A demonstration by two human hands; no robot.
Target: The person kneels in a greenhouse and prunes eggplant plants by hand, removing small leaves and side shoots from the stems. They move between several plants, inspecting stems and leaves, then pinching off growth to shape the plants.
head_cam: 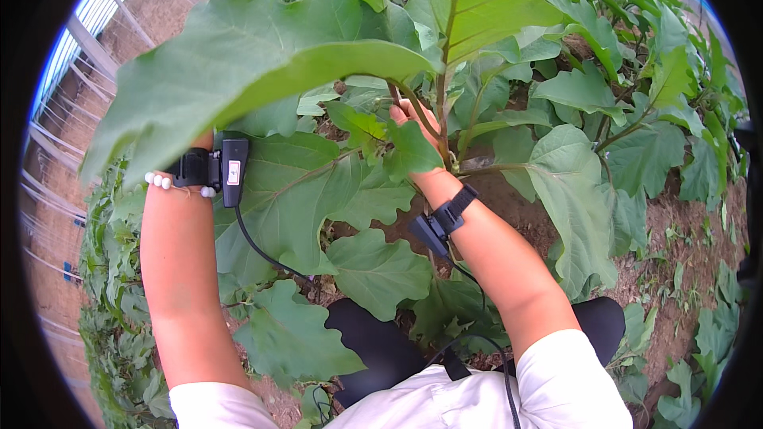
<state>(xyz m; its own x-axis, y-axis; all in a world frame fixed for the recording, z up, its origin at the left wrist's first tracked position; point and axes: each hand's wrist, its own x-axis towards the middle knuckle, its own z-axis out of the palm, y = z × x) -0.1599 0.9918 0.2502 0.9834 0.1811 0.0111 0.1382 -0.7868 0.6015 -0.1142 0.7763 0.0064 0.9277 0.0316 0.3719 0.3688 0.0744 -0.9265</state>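
Note:
An eggplant plant with broad lobed leaves and purplish stems (pixel 441 92) rises before me. My right hand (pixel 421 125) reaches in among these stems, its fingers bent close to one of them. A small leaf and the stems cover part of that hand, so its grip is unclear. A large eggplant leaf (pixel 250 65) hides my left hand; only the left wrist and forearm show below it. Both wrists carry black strapped devices, one on the left wrist (pixel 232 171) and one on the right wrist (pixel 438 226). White beads (pixel 158 180) circle the left wrist.
More eggplant plants (pixel 638 137) grow close on the right and along the left. Black cables (pixel 268 256) run from the wrist devices towards my body. Bare soil (pixel 673 238) shows at the right. Pale posts and strings (pixel 89 44) stand at the far left.

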